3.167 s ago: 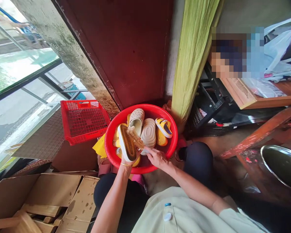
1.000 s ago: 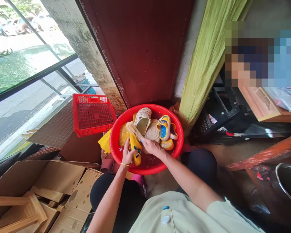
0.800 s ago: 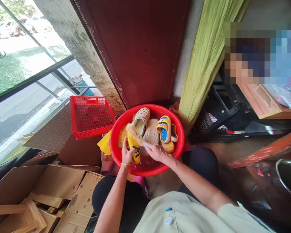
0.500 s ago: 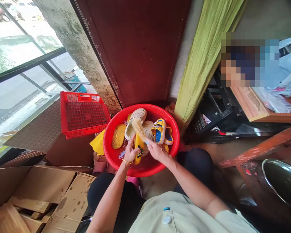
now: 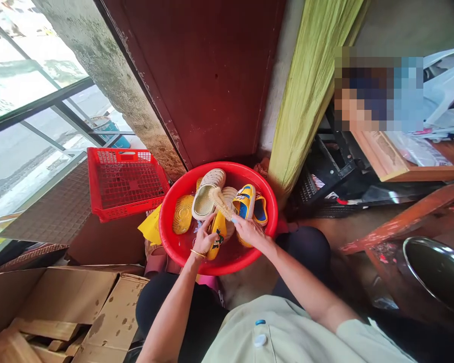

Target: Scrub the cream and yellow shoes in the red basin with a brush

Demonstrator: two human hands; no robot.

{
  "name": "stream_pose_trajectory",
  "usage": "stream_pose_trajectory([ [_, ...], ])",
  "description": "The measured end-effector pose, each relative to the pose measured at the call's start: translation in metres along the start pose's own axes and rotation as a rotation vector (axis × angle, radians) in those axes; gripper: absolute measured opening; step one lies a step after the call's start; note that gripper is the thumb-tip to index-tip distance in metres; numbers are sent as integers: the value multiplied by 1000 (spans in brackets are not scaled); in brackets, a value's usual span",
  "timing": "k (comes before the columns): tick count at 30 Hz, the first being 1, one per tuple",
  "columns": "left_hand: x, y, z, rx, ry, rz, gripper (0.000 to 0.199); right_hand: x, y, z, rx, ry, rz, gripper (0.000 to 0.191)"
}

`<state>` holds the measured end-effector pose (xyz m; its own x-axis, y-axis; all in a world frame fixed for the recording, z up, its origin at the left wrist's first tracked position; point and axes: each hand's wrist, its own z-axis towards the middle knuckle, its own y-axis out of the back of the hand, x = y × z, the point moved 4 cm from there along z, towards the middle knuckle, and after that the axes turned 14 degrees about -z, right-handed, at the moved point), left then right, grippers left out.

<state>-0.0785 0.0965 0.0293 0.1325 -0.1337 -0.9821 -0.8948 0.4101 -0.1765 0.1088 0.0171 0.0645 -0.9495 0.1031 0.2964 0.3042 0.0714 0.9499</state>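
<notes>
A red basin (image 5: pixel 267 249) with water in it holds several pieces of footwear. My left hand (image 5: pixel 205 238) grips a yellow slipper (image 5: pixel 217 235) with a dark printed figure on its side. In my right hand (image 5: pixel 246 229) is a scrubbing brush (image 5: pixel 222 202), its pale bristles close to the slipper's far end; whether they touch I cannot tell. Just beyond lies a cream clog (image 5: pixel 204 201). A yellow sandal with blue lining (image 5: pixel 245 200) rests right of the brush, beside a similar one (image 5: pixel 261 210). At the basin's left, a yellow slipper (image 5: pixel 182 214) lies with its ridged sole up.
A red plastic crate (image 5: pixel 128 184) stands left of the basin, above an open cardboard box (image 5: pixel 75 292) with wood pieces. Beyond are a dark red door (image 5: pixel 196 75) and a green curtain (image 5: pixel 302 91). A metal-rimmed pot (image 5: pixel 435 272) sits at right.
The brush has moved slightly right relative to the slipper, along with my right hand. My left hand keeps its grip on the slipper. The whole view has shifted a little.
</notes>
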Motion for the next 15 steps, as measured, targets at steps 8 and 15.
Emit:
stream_pose_trajectory([
  [8,-1,25,4,-148,210,-201,96,-12,-24,3,-19,-73,422,45],
  [15,8,36,1,-370,165,559,53,-3,-65,-21,215,-254,738,48],
])
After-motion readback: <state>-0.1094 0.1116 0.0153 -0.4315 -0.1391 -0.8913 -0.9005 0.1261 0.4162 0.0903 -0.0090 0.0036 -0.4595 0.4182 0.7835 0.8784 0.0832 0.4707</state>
